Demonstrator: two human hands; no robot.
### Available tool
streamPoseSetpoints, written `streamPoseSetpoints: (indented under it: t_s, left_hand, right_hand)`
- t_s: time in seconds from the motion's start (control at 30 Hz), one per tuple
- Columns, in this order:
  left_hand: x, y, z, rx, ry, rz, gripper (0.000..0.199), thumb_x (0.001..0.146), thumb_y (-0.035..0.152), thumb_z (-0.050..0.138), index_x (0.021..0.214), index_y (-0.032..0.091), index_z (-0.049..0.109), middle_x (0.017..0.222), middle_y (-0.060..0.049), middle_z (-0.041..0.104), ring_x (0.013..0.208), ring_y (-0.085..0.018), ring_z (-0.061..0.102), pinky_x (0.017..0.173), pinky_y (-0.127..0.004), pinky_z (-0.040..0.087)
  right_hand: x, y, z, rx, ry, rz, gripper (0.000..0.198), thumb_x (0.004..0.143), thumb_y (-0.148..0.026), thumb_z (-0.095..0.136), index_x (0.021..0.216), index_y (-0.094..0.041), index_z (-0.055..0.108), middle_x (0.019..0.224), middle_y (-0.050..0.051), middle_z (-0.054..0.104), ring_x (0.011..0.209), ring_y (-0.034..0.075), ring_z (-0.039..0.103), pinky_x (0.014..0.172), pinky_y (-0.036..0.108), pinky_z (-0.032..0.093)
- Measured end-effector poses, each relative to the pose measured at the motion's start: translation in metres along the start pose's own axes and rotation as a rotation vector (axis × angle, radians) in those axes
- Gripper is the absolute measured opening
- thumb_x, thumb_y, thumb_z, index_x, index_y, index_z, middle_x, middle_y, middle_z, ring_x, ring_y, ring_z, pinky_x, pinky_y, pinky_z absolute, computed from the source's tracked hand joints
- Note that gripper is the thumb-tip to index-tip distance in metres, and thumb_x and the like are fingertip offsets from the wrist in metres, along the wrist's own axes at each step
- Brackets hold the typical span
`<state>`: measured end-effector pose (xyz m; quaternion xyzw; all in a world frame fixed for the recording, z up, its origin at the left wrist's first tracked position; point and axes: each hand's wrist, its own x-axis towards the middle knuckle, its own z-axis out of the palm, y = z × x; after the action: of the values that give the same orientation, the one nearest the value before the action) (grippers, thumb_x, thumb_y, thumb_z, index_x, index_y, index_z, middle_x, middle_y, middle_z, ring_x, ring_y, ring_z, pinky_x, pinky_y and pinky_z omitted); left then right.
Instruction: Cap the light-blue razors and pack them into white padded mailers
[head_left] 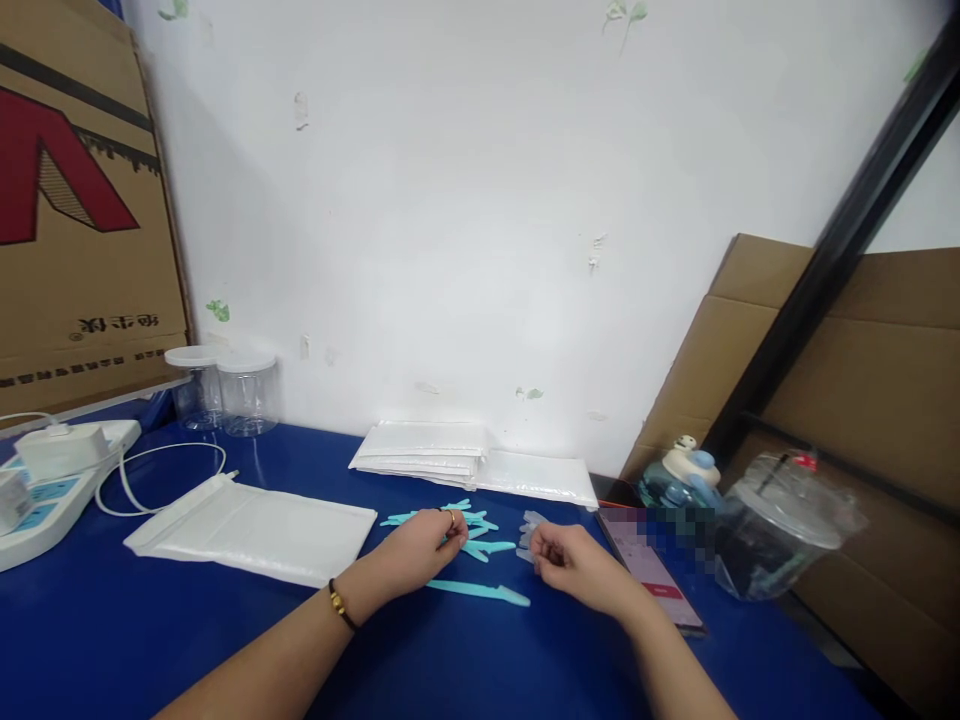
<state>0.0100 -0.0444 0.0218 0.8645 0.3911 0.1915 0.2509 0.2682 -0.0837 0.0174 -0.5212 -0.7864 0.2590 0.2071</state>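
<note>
Several turquoise eyebrow razors (pixel 480 530) lie in a loose pile in the middle of the blue table. One more turquoise razor (pixel 484 592) lies apart, nearer to me. My left hand (pixel 420 550) is over the pile's left side, its fingers curled together; what they hold, if anything, is hidden. To the right of the razors is a small heap of clear plastic caps (pixel 530 523). My right hand (pixel 574 565) is at that heap with curled fingers touching or close to the caps. Whether a cap is inside them I cannot make out.
A white padded mailer (pixel 262 525) lies left, and stacked white mailers (pixel 420 450) sit by the wall. A phone (pixel 652 570) and a bagged clear cup (pixel 776 530) are right. At far left are a power strip (pixel 71 500), white cable and clear jars (pixel 249 395).
</note>
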Motion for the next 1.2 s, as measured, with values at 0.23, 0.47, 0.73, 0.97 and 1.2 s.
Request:
streamPoseSetpoints:
  t_s: [0.23, 0.47, 0.73, 0.97, 1.2]
  left_hand:
    - [0.000, 0.001, 0.002, 0.056, -0.013, 0.007, 0.021, 0.085, 0.029, 0.036, 0.078, 0.020, 0.054, 0.074, -0.001, 0.059, 0.066, -0.014, 0.050, 0.059, -0.022, 0.034]
    - [0.000, 0.000, 0.001, 0.061, -0.002, -0.002, 0.023, 0.086, 0.031, 0.036, 0.079, 0.020, 0.055, 0.078, -0.002, 0.061, 0.069, -0.015, 0.052, 0.061, -0.023, 0.036]
    - [-0.003, 0.007, 0.003, 0.011, -0.032, 0.072, 0.021, 0.086, 0.028, 0.039, 0.078, 0.019, 0.057, 0.080, -0.002, 0.062, 0.073, -0.015, 0.054, 0.064, -0.023, 0.038]
    - [-0.001, 0.002, 0.013, 0.097, -0.083, 0.068, 0.016, 0.079, 0.022, 0.047, 0.079, 0.020, 0.063, 0.077, -0.001, 0.064, 0.076, -0.017, 0.057, 0.064, -0.024, 0.038]
    - [0.003, -0.014, 0.008, 0.357, 0.018, 0.015, 0.023, 0.078, 0.021, 0.054, 0.099, 0.025, 0.062, 0.102, -0.004, 0.058, 0.092, -0.021, 0.055, 0.080, -0.031, 0.039]
  right_hand:
    - [-0.001, -0.010, 0.000, 0.101, 0.024, -0.022, 0.006, 0.076, -0.015, 0.048, 0.076, -0.017, 0.053, 0.063, -0.004, 0.046, 0.056, 0.008, 0.041, 0.051, 0.017, 0.031]
    - [0.000, -0.010, 0.000, 0.086, 0.049, 0.003, 0.006, 0.076, -0.019, 0.049, 0.076, -0.017, 0.055, 0.063, -0.003, 0.048, 0.057, 0.009, 0.042, 0.051, 0.017, 0.032]
    - [0.001, -0.014, 0.009, 0.122, -0.023, -0.002, 0.011, 0.082, -0.023, 0.048, 0.081, -0.018, 0.058, 0.069, 0.000, 0.059, 0.058, 0.010, 0.048, 0.052, 0.018, 0.036]
    - [0.001, -0.009, 0.009, 0.108, -0.093, 0.011, 0.012, 0.079, -0.024, 0.053, 0.083, -0.018, 0.062, 0.066, -0.001, 0.059, 0.058, 0.010, 0.050, 0.052, 0.019, 0.036]
    - [0.001, 0.018, -0.012, -0.189, 0.155, 0.024, 0.015, 0.077, -0.017, 0.050, 0.082, -0.019, 0.063, 0.079, 0.002, 0.061, 0.066, 0.014, 0.053, 0.060, 0.024, 0.040]
